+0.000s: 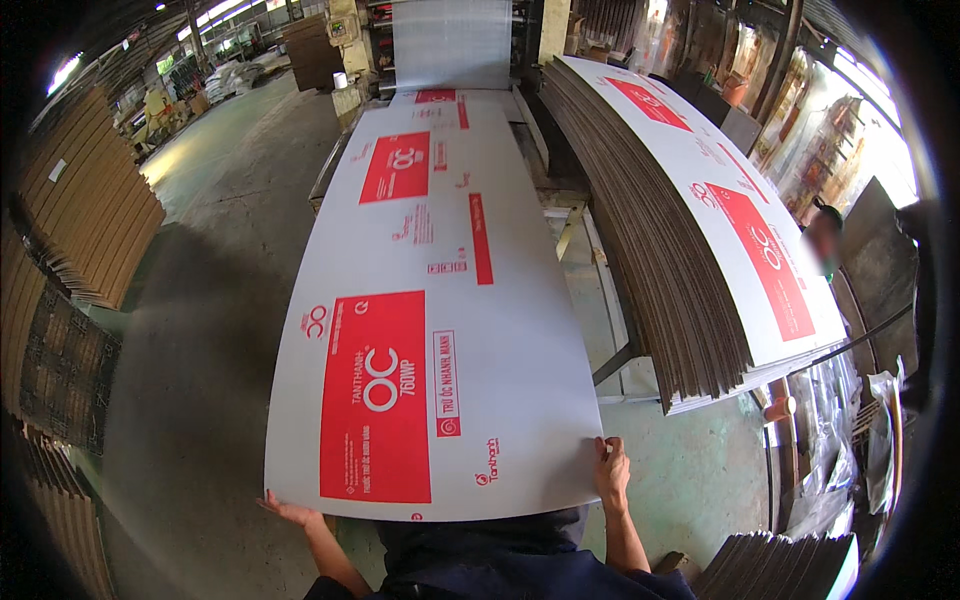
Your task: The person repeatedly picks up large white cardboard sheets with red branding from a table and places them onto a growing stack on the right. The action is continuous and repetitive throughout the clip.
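Observation:
A long white cardboard sheet (pixel 520 380) with red printed panels stretches from a machine at the back to just before my body. My left hand (pixel 292 510) holds its near left corner from beneath, with the palm turned up and the fingertips showing past the edge. At the near right corner, my right hand (pixel 612 470) grips the side edge with curled fingers. The thumb of the right hand is partly hidden. The sheet's near edge hangs over my lap, and its far end lies at the machine's rollers.
A tall stack of similar printed sheets (pixel 700 330) stands to the right. Behind it is another person (pixel 824 235). The roller machine (pixel 452 45) rises at the back. Brown cardboard stacks (pixel 85 200) line the left side, and more sheets (pixel 775 568) stand at the lower right.

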`<move>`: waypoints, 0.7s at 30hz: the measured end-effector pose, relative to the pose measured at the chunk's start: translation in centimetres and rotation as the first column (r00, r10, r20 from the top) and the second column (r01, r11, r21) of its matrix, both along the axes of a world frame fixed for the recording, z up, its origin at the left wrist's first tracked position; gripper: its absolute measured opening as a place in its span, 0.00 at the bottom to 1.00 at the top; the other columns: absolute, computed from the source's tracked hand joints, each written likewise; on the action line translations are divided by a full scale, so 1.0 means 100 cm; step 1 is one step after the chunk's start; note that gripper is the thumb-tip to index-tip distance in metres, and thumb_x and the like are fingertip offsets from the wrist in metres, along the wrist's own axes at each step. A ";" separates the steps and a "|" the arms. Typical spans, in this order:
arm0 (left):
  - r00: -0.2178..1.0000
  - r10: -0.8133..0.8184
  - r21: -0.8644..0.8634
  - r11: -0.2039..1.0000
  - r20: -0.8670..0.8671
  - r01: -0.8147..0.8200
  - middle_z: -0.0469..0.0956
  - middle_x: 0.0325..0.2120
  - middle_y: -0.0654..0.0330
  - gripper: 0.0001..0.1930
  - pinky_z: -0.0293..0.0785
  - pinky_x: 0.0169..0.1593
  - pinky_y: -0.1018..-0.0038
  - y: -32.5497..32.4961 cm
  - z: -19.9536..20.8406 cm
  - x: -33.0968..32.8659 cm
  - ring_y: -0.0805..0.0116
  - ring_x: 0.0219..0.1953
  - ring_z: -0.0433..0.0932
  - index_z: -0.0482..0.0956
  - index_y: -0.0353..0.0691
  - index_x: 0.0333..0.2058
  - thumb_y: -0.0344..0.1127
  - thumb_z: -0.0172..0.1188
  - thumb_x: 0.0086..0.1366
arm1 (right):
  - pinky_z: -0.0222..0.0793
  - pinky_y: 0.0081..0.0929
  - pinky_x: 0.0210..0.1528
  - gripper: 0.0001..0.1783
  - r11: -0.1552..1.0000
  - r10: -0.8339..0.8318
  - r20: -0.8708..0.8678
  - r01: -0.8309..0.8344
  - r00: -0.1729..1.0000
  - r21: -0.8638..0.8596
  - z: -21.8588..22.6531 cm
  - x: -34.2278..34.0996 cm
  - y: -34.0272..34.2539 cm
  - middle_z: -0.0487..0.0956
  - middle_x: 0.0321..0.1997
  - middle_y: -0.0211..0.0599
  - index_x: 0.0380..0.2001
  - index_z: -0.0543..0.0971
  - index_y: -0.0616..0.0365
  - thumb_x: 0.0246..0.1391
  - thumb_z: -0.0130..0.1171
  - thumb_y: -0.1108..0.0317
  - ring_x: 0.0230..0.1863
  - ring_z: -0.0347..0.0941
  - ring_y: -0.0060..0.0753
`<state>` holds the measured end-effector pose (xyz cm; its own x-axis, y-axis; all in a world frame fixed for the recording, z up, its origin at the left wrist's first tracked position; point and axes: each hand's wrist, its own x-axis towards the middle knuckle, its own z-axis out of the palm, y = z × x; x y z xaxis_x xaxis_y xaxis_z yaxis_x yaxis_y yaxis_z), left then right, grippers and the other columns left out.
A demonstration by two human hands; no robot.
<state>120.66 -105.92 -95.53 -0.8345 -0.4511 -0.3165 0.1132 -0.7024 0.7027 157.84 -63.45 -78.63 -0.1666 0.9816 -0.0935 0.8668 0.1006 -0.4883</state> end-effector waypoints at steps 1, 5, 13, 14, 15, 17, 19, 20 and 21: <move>1.000 -0.011 -0.024 1.000 0.001 0.011 0.61 0.52 0.56 0.33 0.61 0.56 0.56 -0.006 0.002 0.004 0.56 0.54 0.62 0.53 0.50 0.58 0.48 0.53 0.55 | 0.67 0.49 0.36 0.17 1.000 -0.013 -0.031 0.012 0.999 -0.023 -0.003 0.001 -0.002 0.77 0.27 0.52 0.43 0.69 0.52 0.60 0.47 0.51 0.33 0.74 0.59; 0.966 -0.258 0.077 0.963 -0.030 0.260 0.64 0.49 0.56 0.27 0.63 0.52 0.56 -0.036 0.018 0.034 0.57 0.52 0.64 0.60 0.50 0.54 0.50 0.51 0.56 | 0.69 0.40 0.31 0.19 0.997 0.049 -0.091 -0.054 0.995 -0.057 0.008 0.031 -0.009 0.76 0.21 0.49 0.51 0.66 0.51 0.57 0.52 0.61 0.26 0.75 0.53; 0.986 -0.163 0.077 0.983 -0.026 0.165 0.70 0.43 0.61 0.22 0.64 0.50 0.62 -0.022 0.007 0.029 0.57 0.48 0.67 0.70 0.41 0.43 0.52 0.47 0.57 | 0.69 0.27 0.32 0.32 0.949 0.245 -0.285 -0.290 0.927 -0.128 0.010 0.080 -0.012 0.79 0.33 0.45 0.62 0.60 0.58 0.54 0.54 0.69 0.28 0.73 0.26; 0.977 -0.212 0.130 0.968 -0.032 0.214 0.70 0.43 0.61 0.21 0.64 0.50 0.62 -0.012 0.003 0.023 0.57 0.48 0.67 0.71 0.42 0.42 0.51 0.47 0.57 | 0.68 0.26 0.31 0.32 0.942 0.239 -0.274 -0.291 0.932 -0.167 0.007 0.074 -0.005 0.79 0.32 0.43 0.62 0.60 0.59 0.53 0.55 0.69 0.26 0.72 0.25; 0.948 -0.303 0.164 0.935 -0.092 0.315 0.70 0.43 0.61 0.21 0.64 0.50 0.62 0.001 -0.001 0.010 0.58 0.48 0.67 0.71 0.42 0.42 0.51 0.47 0.57 | 0.65 0.24 0.26 0.33 0.964 0.160 -0.280 -0.211 0.947 -0.163 0.003 0.063 0.005 0.77 0.29 0.40 0.61 0.60 0.61 0.52 0.56 0.68 0.22 0.65 0.22; 0.906 -0.398 0.235 0.876 -0.146 0.422 0.70 0.42 0.61 0.20 0.64 0.50 0.62 0.034 -0.009 -0.026 0.59 0.47 0.68 0.71 0.43 0.42 0.50 0.47 0.56 | 0.63 0.24 0.23 0.32 0.973 0.220 -0.261 -0.232 0.940 -0.016 -0.006 0.033 0.036 0.76 0.27 0.38 0.60 0.62 0.62 0.53 0.57 0.68 0.20 0.62 0.20; 0.913 -0.401 0.247 0.879 -0.079 0.408 0.70 0.42 0.60 0.20 0.64 0.50 0.62 0.073 -0.011 -0.068 0.59 0.47 0.68 0.70 0.42 0.41 0.49 0.47 0.56 | 0.63 0.24 0.24 0.29 0.979 0.203 -0.213 -0.199 0.956 0.040 -0.013 -0.002 0.071 0.76 0.27 0.38 0.58 0.64 0.63 0.53 0.57 0.67 0.20 0.62 0.20; 0.920 -0.390 0.214 0.898 -0.019 0.385 0.70 0.41 0.60 0.20 0.64 0.50 0.61 0.095 -0.010 -0.090 0.59 0.47 0.68 0.70 0.41 0.41 0.49 0.46 0.56 | 0.65 0.24 0.25 0.28 0.984 0.179 -0.205 -0.171 0.962 0.055 -0.017 -0.021 0.090 0.77 0.27 0.39 0.57 0.66 0.63 0.53 0.57 0.67 0.21 0.64 0.20; 0.928 -0.370 0.180 0.917 0.048 0.357 0.70 0.41 0.59 0.20 0.64 0.50 0.61 0.114 -0.007 -0.109 0.59 0.46 0.68 0.70 0.40 0.40 0.50 0.45 0.56 | 0.66 0.24 0.27 0.26 0.985 0.166 -0.221 -0.152 0.961 0.078 -0.021 -0.038 0.106 0.78 0.27 0.40 0.56 0.68 0.64 0.54 0.56 0.66 0.23 0.67 0.21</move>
